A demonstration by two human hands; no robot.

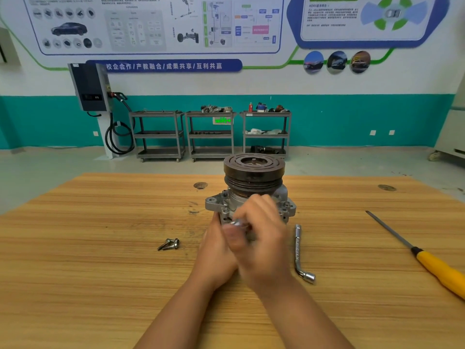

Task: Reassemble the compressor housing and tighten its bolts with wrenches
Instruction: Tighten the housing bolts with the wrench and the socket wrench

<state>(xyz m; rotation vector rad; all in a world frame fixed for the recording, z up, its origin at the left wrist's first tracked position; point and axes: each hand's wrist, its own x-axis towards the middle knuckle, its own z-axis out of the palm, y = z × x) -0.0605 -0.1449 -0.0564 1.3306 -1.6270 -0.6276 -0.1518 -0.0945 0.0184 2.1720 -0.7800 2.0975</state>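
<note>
1. Step in hand, as I judge it: starting a bolt by hand, with wrench work yet to come. The compressor (254, 177) stands upright at the middle of the table (100, 248), pulley on top.
2. My left hand (216, 245) grips the compressor's near-left side to steady it, its fingers mostly hidden.
3. My right hand (261, 230), motion-blurred, pinches a small shiny piece, probably a bolt (237, 222), at the near flange.
4. Next move: seat the thread straight, spin it finger-tight, then fetch the spare bolts (169, 244) lying to the left.
5. The wrench (299, 250) lies just right of my hands, apart from them.
6. Materials: dull cast grey housing with lugs; dark, grooved round pulley; the wrench is a bright steel L-shaped bar; the table is streaky wood grain.
7. A long yellow-handled tool (437, 268) lies far right.
</note>
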